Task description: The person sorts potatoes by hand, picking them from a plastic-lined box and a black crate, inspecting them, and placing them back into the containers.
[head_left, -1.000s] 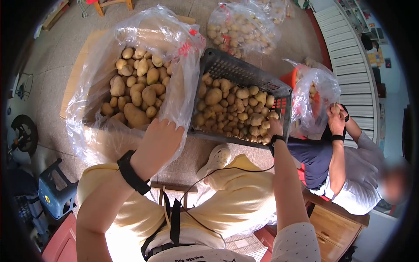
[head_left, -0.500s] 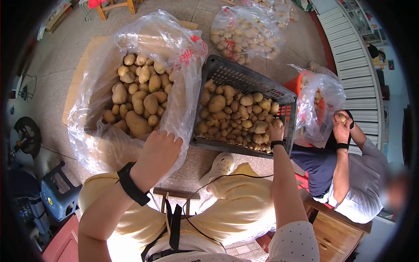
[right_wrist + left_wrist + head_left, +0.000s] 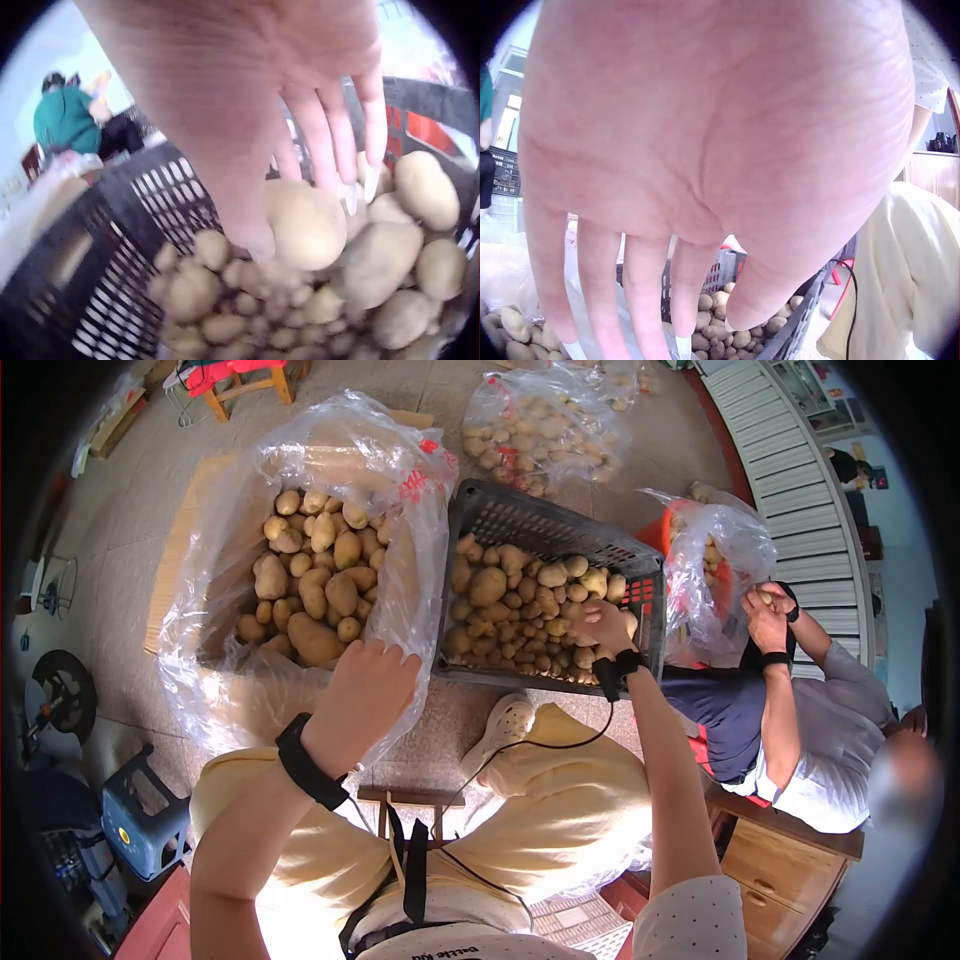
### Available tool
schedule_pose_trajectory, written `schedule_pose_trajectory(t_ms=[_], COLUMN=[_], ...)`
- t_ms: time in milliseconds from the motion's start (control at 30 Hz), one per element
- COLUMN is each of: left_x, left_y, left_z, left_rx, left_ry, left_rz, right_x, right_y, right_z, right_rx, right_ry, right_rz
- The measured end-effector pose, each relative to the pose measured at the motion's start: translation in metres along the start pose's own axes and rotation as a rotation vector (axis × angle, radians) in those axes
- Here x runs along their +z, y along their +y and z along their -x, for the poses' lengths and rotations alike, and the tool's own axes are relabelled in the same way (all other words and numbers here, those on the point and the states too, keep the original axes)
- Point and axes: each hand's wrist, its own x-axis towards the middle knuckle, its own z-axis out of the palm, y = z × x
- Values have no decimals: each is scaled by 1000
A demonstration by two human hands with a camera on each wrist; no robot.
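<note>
On my feed, the right hand [image 3: 600,623] grasps a potato [image 3: 309,227] between thumb and fingers, above the other potatoes [image 3: 427,189] in the black crate [image 3: 550,523]. In the right wrist view it sits directly below the palm, thumb on its left side; it looks too rounded for me to call a clear long axis. The left hand [image 3: 367,695] is nearer the plastic-lined box [image 3: 250,700], left of the crate; its fingers hang relaxed at the plastic's near edge, thumb apart, and I can't tell whether they touch it. Against the earlier head frame, the right hand has shifted inward from the crate's right end, while the left hand remains at the plastic's edge.
</note>
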Motion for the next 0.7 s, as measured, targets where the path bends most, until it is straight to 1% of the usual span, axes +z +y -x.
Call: schedule_pose_trajectory(t_ms=[33,100,133,167,233,267,300,333,367,433,467,500,533,600,633,700], left_x=[0,1,0,-1,-6,-9,-12,-16,-20,-26,-28,-31,-34,-38,-41,-46], left_y=[1,1,1,1,2,2,3,3,2,2,2,3,3,5,7,11], left_z=[1,5,6,6,7,8,9,9,10,11,10,10,10,8,7,5], left_rx=[3,46,47,30,16,-22,-58,-56,-62,-69,-101,-133,-134,-93,-92,-66], left_ry=[10,87,92,89,92,168,243,246,279,307,271,235,233,248,241,291], left_rz=[-4,38,34,21,1,-10,-22,-30,14,47,177,305,295,490,480,588], right_x=[-1,-1,-3,-6,-15,-18,-21,-22,-22,-18,-16,-13,-10,-2,2,10], right_y=[-13,-41,-59,-76,-115,-133,-149,-163,-175,-195,-205,-213,-221,-231,-237,-250], right_z=[3,12,21,29,47,55,65,73,80,93,98,100,102,106,108,111], right_rx=[-5,143,132,129,228,221,247,272,266,262,231,224,218,175,171,208], right_ry=[10,-58,-62,-57,-95,-90,-150,-212,-211,-337,-397,-401,-472,-593,-595,-738], right_rz=[3,-235,-343,-344,-563,-565,-650,-735,-741,-936,-1003,-1010,-1098,-1221,-1233,-1370])
